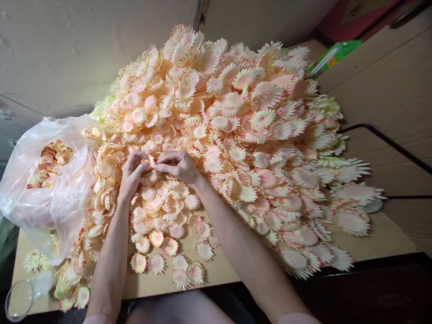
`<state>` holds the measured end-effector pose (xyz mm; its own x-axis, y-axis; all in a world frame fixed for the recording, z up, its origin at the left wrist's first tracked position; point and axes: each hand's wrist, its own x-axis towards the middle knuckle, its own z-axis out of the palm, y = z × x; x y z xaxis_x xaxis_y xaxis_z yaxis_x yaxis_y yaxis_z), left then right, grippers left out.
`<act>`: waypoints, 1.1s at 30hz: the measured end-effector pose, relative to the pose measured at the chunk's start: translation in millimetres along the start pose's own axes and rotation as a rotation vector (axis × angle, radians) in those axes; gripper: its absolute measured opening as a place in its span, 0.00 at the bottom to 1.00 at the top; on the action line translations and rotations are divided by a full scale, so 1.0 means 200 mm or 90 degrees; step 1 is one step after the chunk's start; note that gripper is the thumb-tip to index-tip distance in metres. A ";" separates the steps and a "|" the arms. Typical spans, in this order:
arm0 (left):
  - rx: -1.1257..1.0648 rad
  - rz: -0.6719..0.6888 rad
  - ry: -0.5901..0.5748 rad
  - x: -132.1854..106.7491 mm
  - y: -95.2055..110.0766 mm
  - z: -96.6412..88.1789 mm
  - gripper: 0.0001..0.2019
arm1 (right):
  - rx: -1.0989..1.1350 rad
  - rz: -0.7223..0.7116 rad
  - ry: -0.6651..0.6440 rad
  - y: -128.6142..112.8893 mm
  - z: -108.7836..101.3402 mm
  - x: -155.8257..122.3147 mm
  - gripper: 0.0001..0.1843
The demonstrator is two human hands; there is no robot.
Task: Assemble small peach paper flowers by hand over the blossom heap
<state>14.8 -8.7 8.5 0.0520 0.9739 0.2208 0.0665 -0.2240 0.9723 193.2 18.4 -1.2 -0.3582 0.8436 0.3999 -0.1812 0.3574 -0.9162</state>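
pinching one small artificial flower head (151, 160), low on the near slope of the heap, just left of middle. closed on it from the left with the left hand (132, 173), fingers curled in tight. closed on it from the right with the right hand (177, 164), thumb and fingertips narrowed to a pinch. two hands, one piece between them, fingertips nearly meeting.

right up against a heap of flower heads (236, 126), cream with pink centres, far too many to count. one clear plastic bag (64, 198) touching the heap on the left, mouth open, more flower heads inside. one clear plastic cup (20, 299) at the near left corner. one green packet (332, 56) far right behind the heap, print too blurred to read.

spilling over the table (388, 238) front edge on the right. bare wood only in a thin near strip between the forearms and at the near right corner.
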 end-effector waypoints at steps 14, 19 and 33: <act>-0.015 0.094 -0.006 0.01 -0.03 -0.01 0.13 | 0.089 0.145 0.044 0.03 0.01 0.01 0.11; -0.068 0.045 -0.011 0.01 -0.04 -0.01 0.12 | 0.132 0.149 0.018 0.03 0.01 0.01 0.12; 0.047 0.043 0.032 0.00 -0.01 0.01 0.10 | 0.089 0.108 -0.019 -0.01 -0.01 0.01 0.15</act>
<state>15.8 -8.3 6.7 0.0087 0.9568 0.2907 0.1381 -0.2891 0.9473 195.3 19.3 1.7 -0.4207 0.8742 0.2426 -0.2403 0.1505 -0.9590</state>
